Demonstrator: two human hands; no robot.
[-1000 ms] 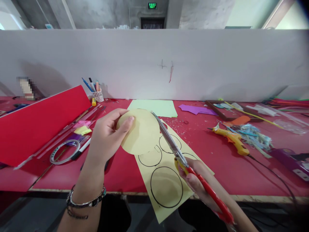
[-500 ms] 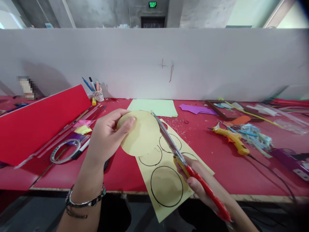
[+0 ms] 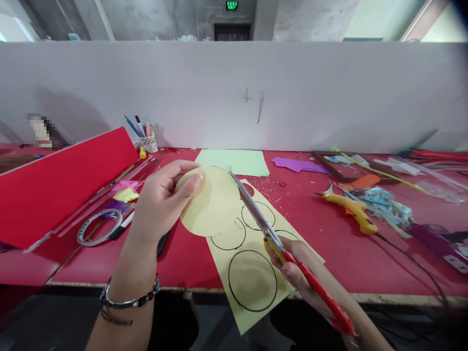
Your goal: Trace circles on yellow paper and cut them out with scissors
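Scissors (image 3: 278, 248), one pair; three drawn circles (image 3: 252, 280).

hands 2 (image 3: 161, 204) | scissors 1 (image 3: 256, 209) | yellow paper disc 1 (image 3: 210, 202) | drawn circles 4 (image 3: 252, 280) | glue gun 1 (image 3: 353, 208) | tape roll 1 (image 3: 98, 226)

A green sign (image 3: 230, 5) glows high up over the dark doorway at the back. It has some small marks and the word EXIT on it. Nothing else here has words you can read.
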